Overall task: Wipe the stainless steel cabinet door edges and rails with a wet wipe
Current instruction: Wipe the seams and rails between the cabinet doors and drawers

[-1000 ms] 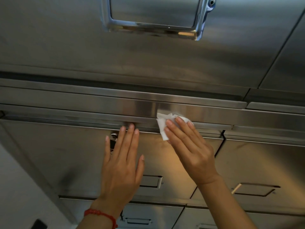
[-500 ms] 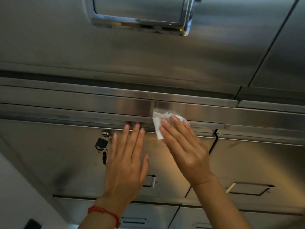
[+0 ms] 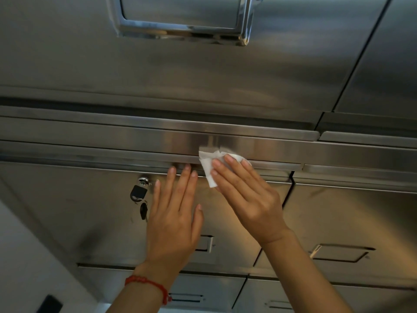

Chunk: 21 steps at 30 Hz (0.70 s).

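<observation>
A white wet wipe [image 3: 208, 164] lies crumpled against the horizontal steel rail [image 3: 112, 143] above the lower cabinet door [image 3: 79, 199]. My right hand [image 3: 246, 195] presses the wipe onto the rail's lower edge with straight fingers; part of the wipe is hidden under them. My left hand [image 3: 176, 218] rests flat on the door just left of the wipe, fingertips touching the door's top edge. It wears a red bracelet at the wrist.
A small black padlock with keys [image 3: 138, 195] hangs from the door's lock, left of my left hand. A large chrome recessed handle [image 3: 182, 30] sits on the upper door. Recessed handles [image 3: 338, 253] mark the lower drawers. A white wall [image 3: 22, 256] lies at lower left.
Both hands and the wipe have slid slightly left along the rail. My left hand has moved off the padlock, which now hangs in plain view.
</observation>
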Each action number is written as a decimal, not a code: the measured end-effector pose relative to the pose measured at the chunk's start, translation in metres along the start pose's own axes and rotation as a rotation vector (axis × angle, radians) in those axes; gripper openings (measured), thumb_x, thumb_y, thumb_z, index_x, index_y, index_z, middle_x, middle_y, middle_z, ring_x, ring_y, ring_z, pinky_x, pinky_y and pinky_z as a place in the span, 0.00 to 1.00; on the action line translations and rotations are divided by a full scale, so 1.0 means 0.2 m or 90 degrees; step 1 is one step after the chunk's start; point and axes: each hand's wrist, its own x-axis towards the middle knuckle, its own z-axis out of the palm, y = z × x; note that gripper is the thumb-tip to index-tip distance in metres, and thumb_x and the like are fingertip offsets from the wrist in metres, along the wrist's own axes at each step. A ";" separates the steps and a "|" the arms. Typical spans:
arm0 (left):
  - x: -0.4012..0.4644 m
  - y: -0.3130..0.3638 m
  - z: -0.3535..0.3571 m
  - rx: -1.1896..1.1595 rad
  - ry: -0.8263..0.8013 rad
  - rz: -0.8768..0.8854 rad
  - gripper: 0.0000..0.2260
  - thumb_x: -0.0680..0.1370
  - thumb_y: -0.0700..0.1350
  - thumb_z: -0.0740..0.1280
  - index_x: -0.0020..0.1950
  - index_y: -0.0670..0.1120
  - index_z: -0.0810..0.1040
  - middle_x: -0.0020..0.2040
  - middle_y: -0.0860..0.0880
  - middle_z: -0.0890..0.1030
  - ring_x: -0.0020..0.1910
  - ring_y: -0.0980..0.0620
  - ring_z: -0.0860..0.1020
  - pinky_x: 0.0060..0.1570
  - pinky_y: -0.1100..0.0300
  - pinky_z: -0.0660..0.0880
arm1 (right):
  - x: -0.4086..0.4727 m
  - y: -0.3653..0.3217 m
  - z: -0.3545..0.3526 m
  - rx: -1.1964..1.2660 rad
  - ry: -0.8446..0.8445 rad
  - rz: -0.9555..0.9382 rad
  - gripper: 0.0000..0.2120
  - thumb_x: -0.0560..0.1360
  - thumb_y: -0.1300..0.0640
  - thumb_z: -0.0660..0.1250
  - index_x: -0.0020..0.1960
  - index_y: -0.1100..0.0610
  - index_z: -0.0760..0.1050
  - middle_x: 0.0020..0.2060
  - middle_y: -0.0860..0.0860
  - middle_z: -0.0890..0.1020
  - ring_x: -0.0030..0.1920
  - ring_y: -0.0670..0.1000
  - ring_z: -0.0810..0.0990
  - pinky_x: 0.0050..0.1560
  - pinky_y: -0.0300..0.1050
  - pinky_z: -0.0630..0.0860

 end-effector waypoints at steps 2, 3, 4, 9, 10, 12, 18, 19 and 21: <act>0.00 0.00 -0.01 0.000 -0.005 0.000 0.22 0.78 0.46 0.53 0.71 0.40 0.63 0.72 0.43 0.65 0.73 0.44 0.58 0.72 0.46 0.51 | -0.02 0.02 -0.02 -0.008 -0.004 0.004 0.15 0.75 0.66 0.69 0.61 0.63 0.77 0.63 0.57 0.76 0.66 0.55 0.72 0.67 0.51 0.69; 0.00 0.00 -0.01 0.000 -0.009 0.001 0.22 0.78 0.46 0.53 0.71 0.40 0.63 0.71 0.43 0.65 0.72 0.44 0.58 0.72 0.46 0.51 | -0.04 0.03 -0.03 -0.015 -0.002 0.011 0.15 0.75 0.66 0.69 0.61 0.63 0.77 0.63 0.57 0.76 0.66 0.55 0.72 0.67 0.51 0.69; 0.00 0.00 -0.02 0.001 -0.013 0.002 0.22 0.78 0.46 0.53 0.71 0.40 0.63 0.71 0.43 0.65 0.72 0.45 0.58 0.72 0.46 0.51 | -0.05 0.04 -0.04 -0.022 0.000 0.016 0.15 0.75 0.66 0.70 0.61 0.63 0.77 0.63 0.57 0.76 0.66 0.55 0.72 0.68 0.51 0.68; 0.00 0.00 -0.03 0.011 -0.026 -0.006 0.22 0.78 0.46 0.53 0.71 0.41 0.63 0.72 0.44 0.64 0.73 0.44 0.59 0.71 0.47 0.51 | -0.03 0.01 -0.02 -0.018 0.025 0.034 0.15 0.73 0.66 0.71 0.60 0.63 0.77 0.62 0.57 0.76 0.65 0.55 0.73 0.66 0.51 0.70; 0.00 0.00 -0.03 0.013 -0.030 -0.008 0.22 0.78 0.47 0.53 0.71 0.41 0.63 0.72 0.43 0.64 0.73 0.44 0.59 0.71 0.47 0.51 | -0.02 0.01 -0.02 -0.015 0.021 0.028 0.15 0.74 0.66 0.71 0.60 0.63 0.77 0.62 0.57 0.76 0.65 0.55 0.73 0.66 0.51 0.70; 0.00 0.01 -0.03 0.013 -0.036 -0.013 0.22 0.78 0.47 0.53 0.71 0.41 0.62 0.72 0.44 0.64 0.72 0.43 0.60 0.71 0.47 0.51 | -0.03 0.03 -0.04 -0.017 0.009 0.014 0.15 0.74 0.66 0.71 0.61 0.63 0.77 0.62 0.57 0.76 0.65 0.55 0.73 0.66 0.51 0.70; 0.00 0.00 -0.03 0.015 -0.042 -0.015 0.23 0.78 0.47 0.53 0.72 0.42 0.61 0.72 0.44 0.63 0.73 0.45 0.58 0.71 0.46 0.52 | -0.05 0.03 -0.05 -0.023 0.021 0.039 0.16 0.73 0.66 0.72 0.60 0.63 0.77 0.61 0.58 0.77 0.65 0.56 0.74 0.65 0.52 0.71; 0.00 0.00 -0.02 0.017 -0.044 -0.017 0.23 0.78 0.47 0.52 0.72 0.42 0.61 0.73 0.44 0.63 0.73 0.45 0.58 0.71 0.46 0.52 | -0.04 0.03 -0.05 -0.020 0.020 0.038 0.16 0.73 0.66 0.71 0.60 0.63 0.77 0.62 0.58 0.77 0.65 0.56 0.73 0.65 0.52 0.71; -0.01 0.01 -0.02 0.020 -0.049 -0.022 0.23 0.78 0.47 0.52 0.72 0.42 0.61 0.73 0.44 0.62 0.73 0.45 0.57 0.71 0.46 0.52 | -0.04 0.03 -0.04 -0.016 0.011 0.027 0.16 0.74 0.66 0.71 0.61 0.63 0.77 0.62 0.58 0.76 0.66 0.55 0.73 0.66 0.52 0.70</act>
